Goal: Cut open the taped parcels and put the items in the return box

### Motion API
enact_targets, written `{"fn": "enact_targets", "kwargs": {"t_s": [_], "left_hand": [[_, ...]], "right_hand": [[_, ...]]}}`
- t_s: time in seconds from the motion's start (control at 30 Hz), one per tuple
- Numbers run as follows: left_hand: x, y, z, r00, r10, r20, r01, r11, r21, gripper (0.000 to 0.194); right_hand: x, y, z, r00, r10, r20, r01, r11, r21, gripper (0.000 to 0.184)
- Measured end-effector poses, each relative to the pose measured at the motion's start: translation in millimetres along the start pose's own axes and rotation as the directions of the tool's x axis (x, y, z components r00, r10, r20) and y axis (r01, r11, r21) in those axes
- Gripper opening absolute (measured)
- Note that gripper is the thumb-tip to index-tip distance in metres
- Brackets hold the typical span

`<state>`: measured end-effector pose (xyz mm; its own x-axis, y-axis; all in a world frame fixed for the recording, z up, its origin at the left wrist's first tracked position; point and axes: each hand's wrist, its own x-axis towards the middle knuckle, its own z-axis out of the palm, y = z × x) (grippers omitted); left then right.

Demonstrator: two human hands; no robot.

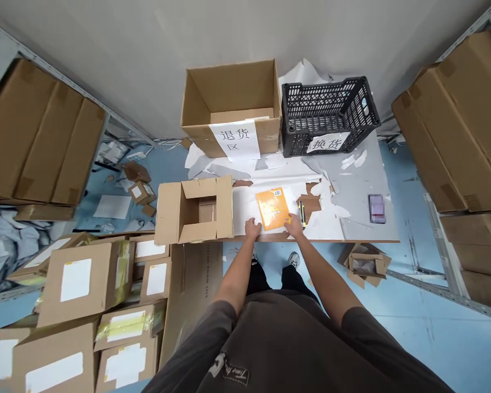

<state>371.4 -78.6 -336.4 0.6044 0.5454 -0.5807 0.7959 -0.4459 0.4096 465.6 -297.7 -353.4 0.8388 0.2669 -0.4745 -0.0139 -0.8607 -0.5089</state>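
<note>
An orange packet is flanked by the hands on the tabletop.
An open carton is set to its left; behind, a larger carton and black crate are labelled with paper.

Phone lies on table; boxes stand stacked left.

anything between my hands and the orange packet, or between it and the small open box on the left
Nothing visible separates your right hand from the orange packet; it is at the near right corner. Your left hand is beside the near left corner, partly in the gap toward the open box. Otherwise only white paper lies there.
</note>
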Motion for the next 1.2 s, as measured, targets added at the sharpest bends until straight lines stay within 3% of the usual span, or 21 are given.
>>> {"fn": "enact_targets", "kwargs": {"t_s": [0.2, 0.37, 0.6, 0.73, 0.83, 1.0, 1.1, 1.2], "left_hand": [[7.5, -12.0, 8.9, 0.998, -0.004, -0.067, -0.001, 0.998, -0.063, 0.056], [15.8, -7.6, 22.6, 1.000, 0.001, -0.019, -0.006, 0.969, -0.248, 0.035], [36.8, 3.7, 27.5, 0.995, -0.060, 0.080, 0.089, 0.902, -0.423, 0.027], [30.9, 5.0, 26.3, 0.985, 0.055, 0.162, 0.053, 0.804, -0.593, 0.041], [21.3, 10.6, 24.5, 0.971, 0.144, 0.192, 0.028, 0.727, -0.686, 0.052], [0.9, 14.7, -2.2, 0.897, 0.383, 0.219, -0.010, 0.514, -0.858, 0.059], [-18.6, 13.0, -31.9, 0.841, 0.494, 0.220, -0.051, 0.478, -0.877, 0.062], [-42.0, 13.2, -65.2, 0.804, 0.559, 0.203, -0.100, 0.463, -0.881, 0.068]], "right_hand": [[13.3, 13.6, 19.0, 0.993, 0.031, -0.110, -0.019, 0.994, 0.110, 0.062], [16.8, 21.2, 26.6, 0.989, 0.042, -0.140, -0.020, 0.988, 0.154, 0.057], [24.3, 24.7, 20.5, 0.998, 0.047, -0.039, -0.041, 0.989, 0.144, 0.057], [30.3, 24.6, 11.8, 0.997, 0.064, 0.053, -0.072, 0.983, 0.169, 0.049], [31.2, 24.7, 5.4, 0.992, 0.100, 0.075, -0.116, 0.959, 0.259, 0.054], [20.7, 17.0, -22.2, 0.976, 0.131, 0.176, -0.209, 0.794, 0.570, 0.087], [7.9, 0.1, -53.3, 0.960, 0.041, 0.278, -0.230, 0.685, 0.691, 0.097], [-9.3, -26.3, -89.3, 0.933, -0.122, 0.338, -0.209, 0.581, 0.787, 0.102]]}}
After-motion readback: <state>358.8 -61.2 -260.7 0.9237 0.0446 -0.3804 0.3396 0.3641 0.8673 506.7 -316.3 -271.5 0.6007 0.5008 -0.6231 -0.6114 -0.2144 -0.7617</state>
